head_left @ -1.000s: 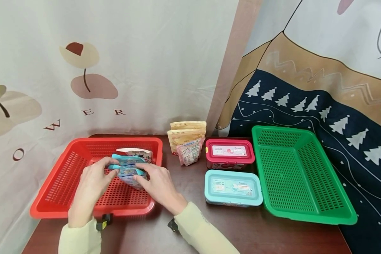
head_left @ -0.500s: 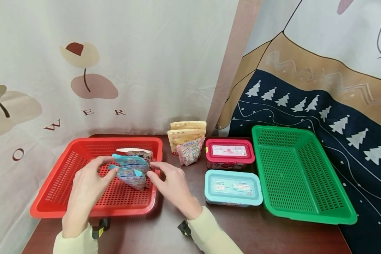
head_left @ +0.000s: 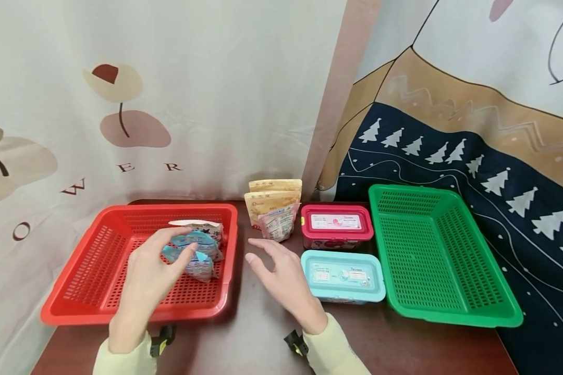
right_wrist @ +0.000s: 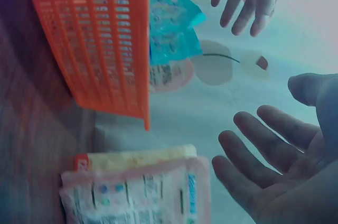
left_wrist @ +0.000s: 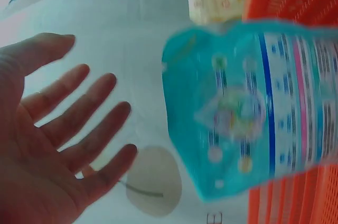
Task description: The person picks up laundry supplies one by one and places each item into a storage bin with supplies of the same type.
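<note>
Two blue pouches stand one before the other at the right side of the red basket (head_left: 82, 312); the front pouch (head_left: 199, 269) leans against the back pouch (head_left: 208, 242). A white-topped pouch (head_left: 211, 227) is behind them. My left hand (head_left: 149, 276) hovers over the basket with fingers spread; in the left wrist view a gap separates it from the blue pouch (left_wrist: 216, 160). My right hand (head_left: 288, 281) is above the table between basket and light blue box (head_left: 342, 276), fingers loosely extended and holding nothing. The pouches' lower left parts are partly hidden by my left hand.
Two tan pouches (head_left: 272, 202) stand at the back, with a pink pouch (head_left: 279, 223) leaning in front. Right of them is a lidded magenta box (head_left: 335, 224), directly behind the light blue one. A green basket (head_left: 443, 271) stands at the right, close beside both boxes.
Both hands have come off the blue pouches, which now stay in the red basket. My right hand moved right, out over the table; my left hand rose slightly. The head view shifted a little.
</note>
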The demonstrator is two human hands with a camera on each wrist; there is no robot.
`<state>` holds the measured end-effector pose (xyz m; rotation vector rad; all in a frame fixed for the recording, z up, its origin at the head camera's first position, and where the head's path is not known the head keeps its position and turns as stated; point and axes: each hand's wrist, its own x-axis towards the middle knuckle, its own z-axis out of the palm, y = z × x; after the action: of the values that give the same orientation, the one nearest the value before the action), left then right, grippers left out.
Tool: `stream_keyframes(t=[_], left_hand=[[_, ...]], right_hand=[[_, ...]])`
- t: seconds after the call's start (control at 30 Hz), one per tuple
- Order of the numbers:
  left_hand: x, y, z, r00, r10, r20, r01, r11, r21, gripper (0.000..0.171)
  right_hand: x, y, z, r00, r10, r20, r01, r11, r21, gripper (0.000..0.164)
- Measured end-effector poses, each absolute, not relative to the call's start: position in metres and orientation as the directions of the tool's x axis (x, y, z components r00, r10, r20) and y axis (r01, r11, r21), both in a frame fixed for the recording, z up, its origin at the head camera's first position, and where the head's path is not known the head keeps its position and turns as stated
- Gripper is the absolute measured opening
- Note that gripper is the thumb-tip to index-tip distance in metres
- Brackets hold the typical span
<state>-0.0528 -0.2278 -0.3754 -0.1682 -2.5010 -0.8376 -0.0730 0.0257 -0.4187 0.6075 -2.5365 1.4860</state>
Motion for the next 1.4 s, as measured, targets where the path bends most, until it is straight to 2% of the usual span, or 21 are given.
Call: stream_keyframes(t=[0.17, 0.63, 0.83, 1.0, 1.2, 1.4], left_hand=[[-0.059, -0.209, -0.375, -0.874, 0.058, 0.482, 0.369, 0.724, 0.582, 0.043], [-0.074, -0.172, -0.365, -0.905, 0.292, 0.309, 0.422, 0.706, 0.568, 0.06], [-0.087, -0.152, -0.363, -0.892, 0.329, 0.309, 0.451, 0.672, 0.587, 0.064], [-0.095, -0.143, -0.361, -0.891, 0.355, 0.284, 0.455, 0.698, 0.553, 0.072], [-0.107, -0.135, -0.353, -0.916, 0.31, 0.254, 0.4, 0.728, 0.556, 0.072], [-0.117, -0.13, -0.35, -0.932, 0.27, 0.241, 0.361, 0.745, 0.561, 0.066]], right_hand=[[-0.07, 0.045, -0.417, -0.917, -0.233, 0.325, -0.398, 0.463, -0.792, 0.038], [-0.069, 0.094, -0.407, -0.933, -0.202, 0.299, -0.359, 0.602, -0.713, 0.046], [-0.072, 0.111, -0.393, -0.927, -0.225, 0.301, -0.372, 0.662, -0.651, 0.052], [-0.074, 0.119, -0.378, -0.915, -0.248, 0.319, -0.395, 0.715, -0.577, 0.058], [-0.084, 0.125, -0.356, -0.915, -0.242, 0.323, -0.385, 0.766, -0.516, 0.065], [-0.099, 0.132, -0.342, -0.905, -0.267, 0.332, -0.411, 0.755, -0.511, 0.067]])
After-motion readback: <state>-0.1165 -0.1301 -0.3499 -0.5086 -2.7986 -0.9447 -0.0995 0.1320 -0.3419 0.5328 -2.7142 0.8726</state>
